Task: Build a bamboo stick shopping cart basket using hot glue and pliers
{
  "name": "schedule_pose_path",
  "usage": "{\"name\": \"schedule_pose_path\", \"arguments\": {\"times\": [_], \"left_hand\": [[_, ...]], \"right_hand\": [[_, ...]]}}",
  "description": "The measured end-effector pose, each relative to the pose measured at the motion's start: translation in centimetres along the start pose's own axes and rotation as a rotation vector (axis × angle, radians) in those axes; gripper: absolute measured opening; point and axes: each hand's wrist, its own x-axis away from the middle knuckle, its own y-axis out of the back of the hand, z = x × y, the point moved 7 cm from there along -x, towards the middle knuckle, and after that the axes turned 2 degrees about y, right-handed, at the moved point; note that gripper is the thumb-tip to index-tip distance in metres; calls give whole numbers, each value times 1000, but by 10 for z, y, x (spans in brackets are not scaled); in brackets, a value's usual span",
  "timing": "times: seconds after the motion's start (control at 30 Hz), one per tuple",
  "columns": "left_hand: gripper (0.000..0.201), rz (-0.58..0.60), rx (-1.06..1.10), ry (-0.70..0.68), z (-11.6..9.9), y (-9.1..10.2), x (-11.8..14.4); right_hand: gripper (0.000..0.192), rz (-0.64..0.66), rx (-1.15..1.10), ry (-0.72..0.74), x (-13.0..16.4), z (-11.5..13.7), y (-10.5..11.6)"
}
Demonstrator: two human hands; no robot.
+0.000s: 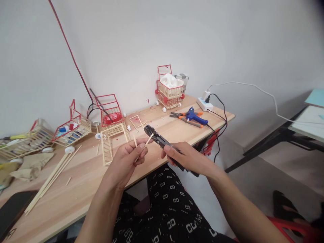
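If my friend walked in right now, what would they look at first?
Probably the middle, where the left hand holds thin sticks and the right hand grips dark pliers. Next, the little cart with red trim and white stuff heaped in it, near the wall. Then the bright blue glue gun, right of that cart.

- Left hand (133, 153): pinches two thin wooden sticks (149, 141), one tip at the pliers' jaws.
- Right hand (181, 153): grips black pliers (162, 140).
- From the left hand, 2 o'clock: blue glue gun (196, 116) lying across orange-handled pliers (181, 116).
- 1 o'clock: miniature cart (172, 92) holding white stuffing (170, 81).
- 8 o'clock: smartphone (16, 212).
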Motion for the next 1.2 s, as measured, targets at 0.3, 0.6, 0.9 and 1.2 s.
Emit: {"name": "schedule_pose_path", "arguments": {"times": [0.3, 0.6, 0.9, 1.2], "left_hand": [[37, -19, -82, -2, -1, 7, 1], [38, -36, -165, -25, 4, 13, -15], [32, -101, -277, -61, -7, 19, -23], [28, -123, -253, -75, -13, 34, -29]], "right_hand": [[52, -73, 120, 2, -2, 3, 1], [50, -115, 192, 28, -15, -15, 0], [55, -112, 224, 60, -31, -19, 3], [56, -163, 270, 102, -49, -18, -9]]}}
